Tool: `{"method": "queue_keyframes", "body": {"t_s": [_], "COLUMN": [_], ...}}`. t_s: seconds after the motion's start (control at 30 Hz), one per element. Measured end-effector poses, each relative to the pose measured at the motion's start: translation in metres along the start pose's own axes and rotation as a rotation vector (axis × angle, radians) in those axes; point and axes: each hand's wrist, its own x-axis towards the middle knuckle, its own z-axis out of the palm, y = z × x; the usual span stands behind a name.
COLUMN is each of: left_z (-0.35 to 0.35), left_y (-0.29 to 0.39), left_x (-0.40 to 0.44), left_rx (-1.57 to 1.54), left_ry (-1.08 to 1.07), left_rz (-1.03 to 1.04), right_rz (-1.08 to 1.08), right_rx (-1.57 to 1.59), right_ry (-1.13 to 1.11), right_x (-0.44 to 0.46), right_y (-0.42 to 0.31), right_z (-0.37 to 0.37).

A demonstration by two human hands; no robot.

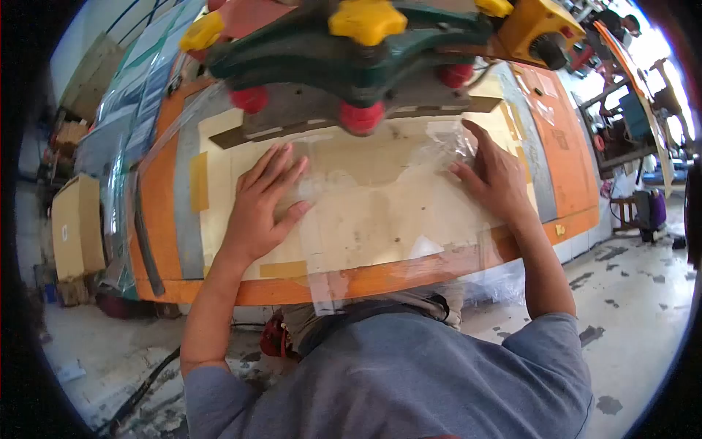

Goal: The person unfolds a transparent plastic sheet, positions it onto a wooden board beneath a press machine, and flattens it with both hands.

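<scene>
My left hand (267, 201) lies spread on the left part of a pale board (365, 227), fingers pointing away from me. Under and beside its fingertips is clear plastic film (314, 190), whose strip hangs over the front edge. My right hand (496, 174) is at the board's right side, thumb and index finger apart, by a crumpled piece of clear plastic (450, 143). Whether its fingers touch that plastic is hard to tell. Just beyond both hands sits a long metal bar (292, 130) below a dark green machine head (365, 73).
Yellow star knobs (367, 20) and red knobs (361, 117) are on the machine overhead. A yellow control box (537, 33) is at upper right. The orange table (574, 161) surrounds the board. A cardboard box (78, 228) stands left. Another person (618, 28) is far back right.
</scene>
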Motion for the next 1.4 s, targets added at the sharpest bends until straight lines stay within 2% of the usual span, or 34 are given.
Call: {"method": "queue_keyframes", "body": {"t_s": [0.03, 0.13, 0.23, 0.27, 0.33, 0.43, 0.57, 0.63, 0.77, 1.0, 1.27, 1.4], "left_z": [-0.001, -0.001, -0.001, 0.000, -0.001, -0.002, -0.002, -0.002, 0.000, 0.001, -0.001, -0.001], "left_y": [0.001, 0.000, -0.002, -0.003, -0.004, -0.003, -0.003, -0.003, -0.005, -0.004, -0.001, -0.002], "left_x": [0.000, 0.002, 0.003, 0.002, 0.002, 0.002, 0.002, 0.002, 0.002, 0.001, 0.001, 0.002], "left_rx": [0.002, -0.016, -0.011, -0.012, -0.010, 0.000, -0.013, -0.010, -0.001, 0.014, 0.014, 0.001], "left_ry": [-0.008, -0.033, -0.048, -0.031, -0.017, -0.037, -0.033, -0.034, -0.032, -0.035, -0.030, -0.025], "left_rz": [-0.015, -0.016, -0.025, -0.008, 0.009, -0.001, -0.006, -0.007, 0.001, -0.007, -0.016, -0.014], "right_rz": [0.026, 0.042, 0.064, 0.068, -0.006, -0.003, -0.051, -0.011, 0.118, 0.103, 0.095, -0.006], "right_rx": [-0.014, 0.308, 0.368, 0.368, 0.168, 0.120, 0.192, 0.291, 0.348, 0.369, 0.346, 0.332], "right_ry": [0.010, -0.011, 0.059, 0.064, 0.193, 0.238, 0.222, 0.116, 0.063, 0.114, 0.193, 0.268], "right_x": [-0.001, 0.003, 0.003, 0.005, 0.007, 0.009, 0.011, 0.013, 0.021, 0.026, 0.016, 0.014], "right_y": [0.003, 0.014, 0.014, 0.019, 0.028, 0.027, 0.023, 0.016, 0.012, 0.026, 0.009, 0.006], "right_z": [-0.003, -0.005, -0.008, -0.006, 0.001, 0.001, 0.003, -0.002, -0.002, 0.022, 0.022, 0.019]}}
